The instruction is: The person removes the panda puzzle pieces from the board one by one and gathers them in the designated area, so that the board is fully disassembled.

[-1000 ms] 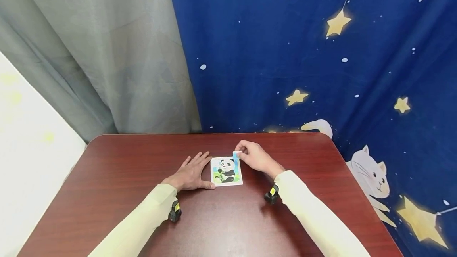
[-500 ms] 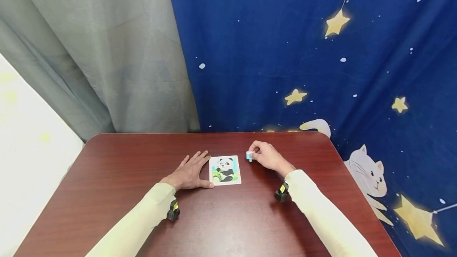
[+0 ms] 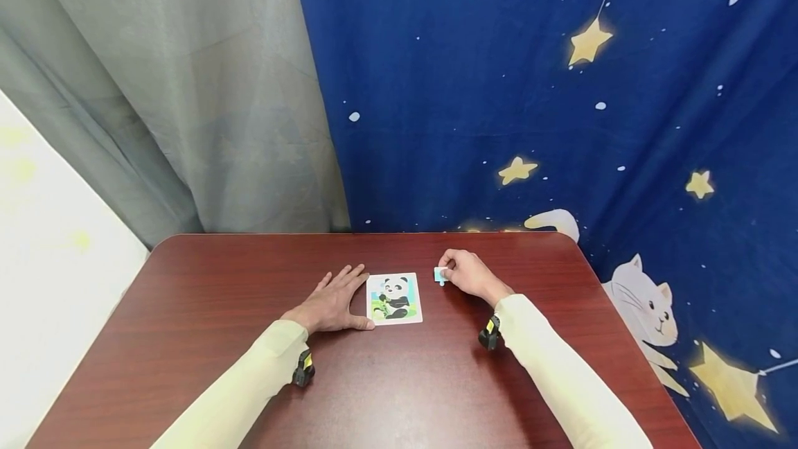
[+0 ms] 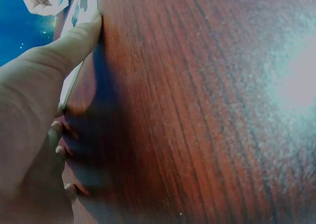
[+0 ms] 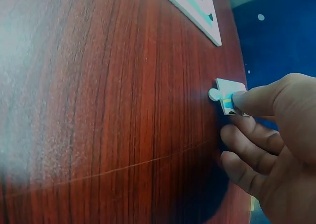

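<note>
A square panda jigsaw puzzle (image 3: 399, 302) with a white border lies flat on the table. Beside its left edge my left hand (image 3: 330, 305) rests with fingers spread, the thumb tip at the near left corner and the index fingertip by the far left one. In the left wrist view that thumb (image 4: 74, 43) lies along the puzzle's near edge. To the right of the puzzle, my right hand (image 3: 472, 276) pinches a small light-blue and white puzzle piece (image 5: 227, 91) between thumb and fingers. The piece's round knob points out from the grip, and the fingers behind it are partly hidden.
The reddish-brown wooden table (image 3: 399, 380) has rounded far corners. Behind it hang a grey curtain (image 3: 249, 102) and a blue curtain (image 3: 449, 89) with stars and a cat. A black wrist camera (image 3: 303, 369) sits on each wrist.
My right hand has carried the puzzle piece from the puzzle's far right corner to the right, and over the last half second shifted only slightly. The left hand has stayed in place.
</note>
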`<state>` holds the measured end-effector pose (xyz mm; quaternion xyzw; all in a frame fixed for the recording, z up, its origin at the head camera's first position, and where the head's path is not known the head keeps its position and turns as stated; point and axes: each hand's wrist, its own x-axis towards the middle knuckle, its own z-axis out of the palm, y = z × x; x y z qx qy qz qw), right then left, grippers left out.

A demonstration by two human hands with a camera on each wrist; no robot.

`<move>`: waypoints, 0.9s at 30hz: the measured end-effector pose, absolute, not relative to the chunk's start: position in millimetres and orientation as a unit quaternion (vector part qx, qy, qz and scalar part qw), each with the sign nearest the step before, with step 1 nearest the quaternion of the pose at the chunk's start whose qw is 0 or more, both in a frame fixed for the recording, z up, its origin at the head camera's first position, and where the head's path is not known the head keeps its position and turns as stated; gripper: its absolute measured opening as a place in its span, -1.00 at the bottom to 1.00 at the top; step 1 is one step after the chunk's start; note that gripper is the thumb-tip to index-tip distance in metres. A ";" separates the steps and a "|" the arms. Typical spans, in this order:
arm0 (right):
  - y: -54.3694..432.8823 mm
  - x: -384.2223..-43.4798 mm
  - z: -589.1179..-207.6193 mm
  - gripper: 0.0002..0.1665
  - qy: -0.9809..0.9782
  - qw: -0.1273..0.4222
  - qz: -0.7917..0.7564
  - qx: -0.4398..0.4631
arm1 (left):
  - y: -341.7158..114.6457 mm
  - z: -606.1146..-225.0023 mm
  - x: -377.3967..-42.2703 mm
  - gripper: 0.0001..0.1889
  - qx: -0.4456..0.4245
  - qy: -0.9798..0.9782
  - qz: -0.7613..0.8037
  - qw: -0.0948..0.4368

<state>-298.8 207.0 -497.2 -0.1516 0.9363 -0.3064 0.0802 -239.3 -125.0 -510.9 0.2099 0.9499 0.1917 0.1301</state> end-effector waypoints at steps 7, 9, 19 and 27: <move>204.0 -301.7 -500.6 -0.93 0.955 0.053 -0.239 -0.170 | -123.8 -508.5 -238.9 0.16 0.212 0.949 0.191 0.135; 202.5 -301.0 -500.5 -0.93 0.957 0.049 -0.228 -0.171 | -124.3 -508.3 -239.1 0.16 0.211 0.949 0.190 0.135; 197.7 -296.3 -498.5 -0.72 0.960 0.019 -0.218 -0.175 | -125.6 -509.5 -240.5 0.17 0.211 0.949 0.190 0.136; 176.4 -292.4 -490.3 -0.71 0.951 -0.005 -0.220 -0.217 | -126.2 -509.5 -240.7 0.18 0.213 0.949 0.187 0.135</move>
